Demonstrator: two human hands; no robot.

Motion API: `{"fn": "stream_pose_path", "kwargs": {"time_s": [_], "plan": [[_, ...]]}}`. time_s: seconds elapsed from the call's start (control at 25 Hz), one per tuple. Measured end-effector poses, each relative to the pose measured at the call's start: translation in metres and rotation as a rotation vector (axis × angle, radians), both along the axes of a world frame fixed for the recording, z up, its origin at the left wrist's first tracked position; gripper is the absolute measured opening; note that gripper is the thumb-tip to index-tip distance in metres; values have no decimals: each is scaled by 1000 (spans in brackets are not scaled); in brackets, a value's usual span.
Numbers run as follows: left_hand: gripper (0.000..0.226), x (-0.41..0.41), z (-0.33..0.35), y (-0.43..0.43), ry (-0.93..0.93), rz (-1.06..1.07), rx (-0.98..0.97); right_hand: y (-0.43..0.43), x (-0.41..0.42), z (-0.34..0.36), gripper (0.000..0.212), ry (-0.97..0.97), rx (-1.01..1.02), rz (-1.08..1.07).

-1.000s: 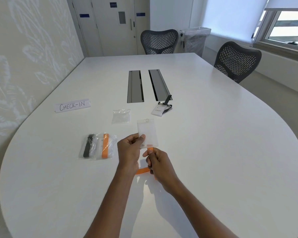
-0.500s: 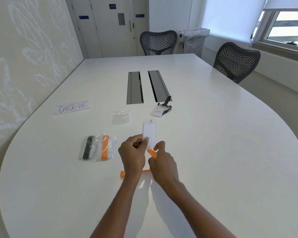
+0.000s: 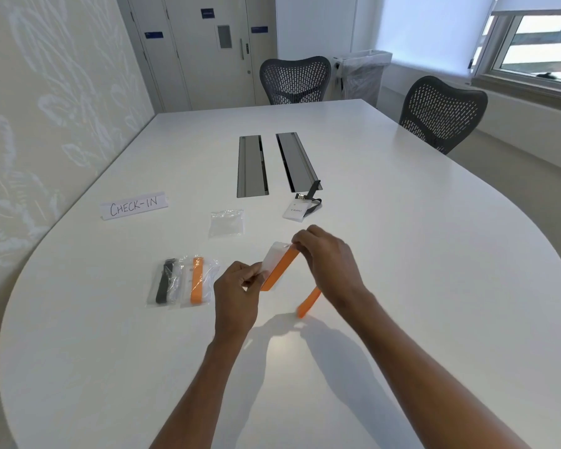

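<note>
**Two grips on one badge holder**

Held clear of the counter (image 3: 402,286), near its front edge: a translucent badge holder (image 3: 272,260), tilted, slotted end up and away to the right. Pinched at the lower corner by the left grip (image 3: 237,286), thumb and curled fingers closed on the plastic. Met at the upper end by the right grip (image 3: 327,257), fingers curled down and closed on an orange strap (image 3: 282,268) right at the holder's slot. Laid along the holder's right edge from top to bottom, then seen again below the right wrist, slanting down to a blurred free end close to the counter; touching or not, cannot tell. Threaded through the slot or only laid against it: hidden by the fingers.

Left of the grips, flat on the counter and side by side: a bagged black strap (image 3: 166,281) and a bagged orange band (image 3: 196,283), their clear wrappers touching. Farther back, a small clear bag (image 3: 226,222). To its right, a white name badge (image 3: 294,211) on a black lanyard, just at the near end of the right one of two grey cable trays (image 3: 252,166). Well off to the left, a paper sign (image 3: 133,205) lettered CHECK-IN. Beyond the counter, two dark mesh chairs (image 3: 295,81).
</note>
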State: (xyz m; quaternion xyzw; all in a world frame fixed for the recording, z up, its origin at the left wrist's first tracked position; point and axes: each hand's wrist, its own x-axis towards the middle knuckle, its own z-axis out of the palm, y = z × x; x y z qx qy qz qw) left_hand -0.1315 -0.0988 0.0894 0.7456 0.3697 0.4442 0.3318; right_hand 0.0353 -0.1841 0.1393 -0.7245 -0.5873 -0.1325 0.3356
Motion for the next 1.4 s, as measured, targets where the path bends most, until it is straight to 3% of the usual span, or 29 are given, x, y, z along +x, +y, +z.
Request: {"fn": "stream_pose_path", "kwargs": {"time_s": [0.24, 0.44, 0.52, 0.72, 0.88, 1.04, 1.12, 1.2, 1.32, 1.4], "plan": [[21, -12, -4, 3, 48, -107, -37, 11, 29, 16, 10, 13, 77, 77], [33, -20, 10, 4, -11, -281, -318, 17, 46, 12, 7, 164, 47, 184], [32, -25, 16, 2, -87, -369, -448, 18, 50, 11, 5, 344, -21, 218], [25, -31, 33, -5, -364, -573, -782, 7, 48, -7, 14, 1066, -93, 507], [29, -30, 48, -8, -514, -607, -1006, 1, 38, -20, 15, 1322, -158, 663], [35, -23, 52, -8, -476, -582, -963, 5, 27, -23, 28, 1242, -272, 697], [38, -16, 49, -8, -462, -504, -883, 10, 17, -21, 25, 1253, -304, 678], [34, -9, 48, -10, -490, -412, -831, 13, 4, -18, 27, 1391, -301, 636], [31, -2, 50, -11, -549, -299, -791, 14, -26, -17, 32, 1749, -167, 504], [28, 2, 50, -9, -573, -222, -776, 13, -44, -23, 29, 1748, -57, 409]]}}
